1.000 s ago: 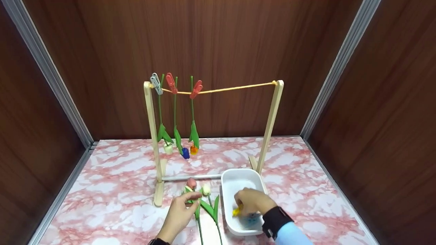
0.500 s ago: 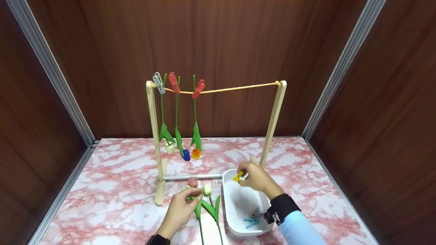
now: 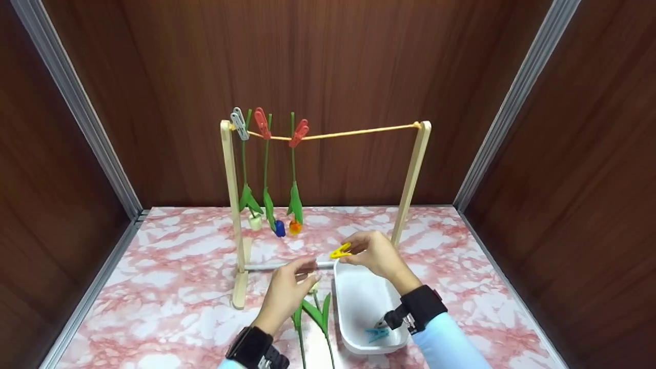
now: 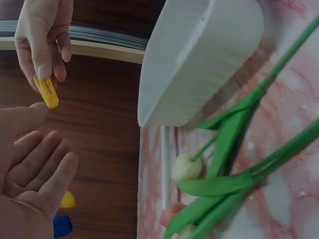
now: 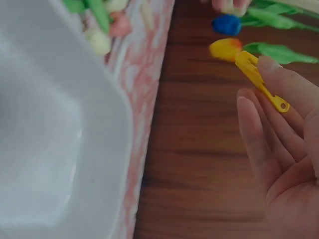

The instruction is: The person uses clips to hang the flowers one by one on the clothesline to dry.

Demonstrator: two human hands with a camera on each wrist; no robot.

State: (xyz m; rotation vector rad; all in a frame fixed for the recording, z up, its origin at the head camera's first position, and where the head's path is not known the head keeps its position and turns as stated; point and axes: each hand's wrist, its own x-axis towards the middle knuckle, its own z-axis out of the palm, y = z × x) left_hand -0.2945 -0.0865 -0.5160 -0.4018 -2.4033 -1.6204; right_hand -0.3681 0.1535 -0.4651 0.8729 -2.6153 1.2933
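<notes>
Right hand [image 3: 376, 256] pinches a slim, plastic-looking yellow clothespin [image 3: 340, 251], raised near the smooth, round-cornered white basin [image 3: 356, 300]. Left hand [image 3: 288, 289], apart from it, holds nothing, fingers loosely bent. Right wrist view shows a pink bud [image 5: 119, 24], indiscernible in head view.

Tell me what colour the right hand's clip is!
The clip is yellow, clearest in the right wrist view.

No lettering or number seems readable, the wrist views being soft.
</notes>
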